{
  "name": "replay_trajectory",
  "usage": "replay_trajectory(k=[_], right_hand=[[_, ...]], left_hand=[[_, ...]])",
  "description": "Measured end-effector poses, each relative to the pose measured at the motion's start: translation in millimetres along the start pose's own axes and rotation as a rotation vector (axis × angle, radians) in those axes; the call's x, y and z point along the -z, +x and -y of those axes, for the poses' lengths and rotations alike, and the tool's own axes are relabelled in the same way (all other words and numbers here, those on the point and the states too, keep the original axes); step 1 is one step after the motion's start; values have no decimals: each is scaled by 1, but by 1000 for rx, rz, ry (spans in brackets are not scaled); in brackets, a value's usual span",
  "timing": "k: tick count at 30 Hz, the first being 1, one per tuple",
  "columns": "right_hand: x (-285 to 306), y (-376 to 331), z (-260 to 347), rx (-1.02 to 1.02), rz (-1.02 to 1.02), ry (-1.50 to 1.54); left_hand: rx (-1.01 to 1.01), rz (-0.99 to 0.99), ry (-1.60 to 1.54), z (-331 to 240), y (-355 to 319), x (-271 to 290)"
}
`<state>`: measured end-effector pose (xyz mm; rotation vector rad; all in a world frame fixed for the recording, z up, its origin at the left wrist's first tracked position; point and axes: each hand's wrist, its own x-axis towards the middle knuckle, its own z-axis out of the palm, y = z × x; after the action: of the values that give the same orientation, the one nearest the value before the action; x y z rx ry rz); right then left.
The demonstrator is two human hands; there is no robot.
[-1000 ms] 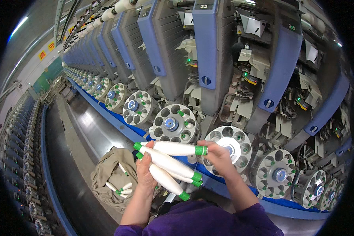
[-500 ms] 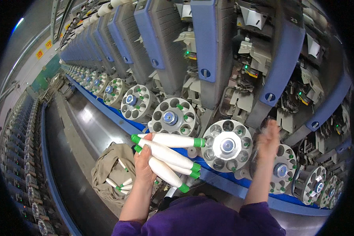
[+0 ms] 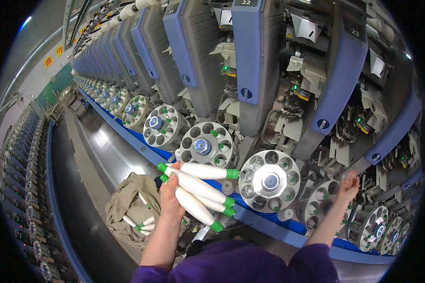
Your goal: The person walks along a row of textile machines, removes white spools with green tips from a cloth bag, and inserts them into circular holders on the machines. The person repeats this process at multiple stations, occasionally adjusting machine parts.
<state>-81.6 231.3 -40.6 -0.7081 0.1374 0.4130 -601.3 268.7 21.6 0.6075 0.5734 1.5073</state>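
Note:
My left hand [image 3: 170, 198] is closed around several white yarn bobbins [image 3: 200, 187] with green ends, fanned out toward the right. To the right of their tips is a round grey magazine [image 3: 270, 181] with a ring of pockets, some showing green bobbin tips. My right hand [image 3: 348, 187] is raised farther right, above and in front of another round magazine [image 3: 316, 203] that the forearm partly covers. Its fingers are curled together; whether a thread is between them is too small to make out.
A beige cloth sack [image 3: 118, 203] with several more bobbins lies at lower left. Blue and grey winding units [image 3: 245, 52] stand in a row behind the magazines, above a blue rail [image 3: 264, 230]. A grey walkway [image 3: 97, 155] runs between this row and another machine row [image 3: 35, 188] at left.
My right hand has moved right and slightly down, from beside the round magazine, and its fingers have curled in. The left hand still holds the bobbins; the whole view has shifted slightly.

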Motion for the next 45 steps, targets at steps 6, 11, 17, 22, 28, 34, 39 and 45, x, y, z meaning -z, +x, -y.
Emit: replay_trajectory(k=[6,11,17,22,28,34,39,45], right_hand=[[-12,-162,-119,-19,1772,-940],[22,-28,-77,-663,861,11],[16,9,0,181,50,-49],[-2,-146,-86,-418,1150,-1194],[0,-129,-63,-709,883,-1277],[6,-132,-90,-410,1427,-930],[-1,-153,-105,-558,1134,-868],[-20,-167,-108,-263,1278,-1052]], left_hand=[[128,39,-62,23,11,-19],[96,13,-46,17,12,-11],[85,-12,51,25,11,-2],[147,-53,-48,45,21,-23],[169,-82,139,58,52,-10],[4,-95,615,153,73,-15],[-285,-41,848,163,49,-27],[-275,-190,798,177,30,-35]])
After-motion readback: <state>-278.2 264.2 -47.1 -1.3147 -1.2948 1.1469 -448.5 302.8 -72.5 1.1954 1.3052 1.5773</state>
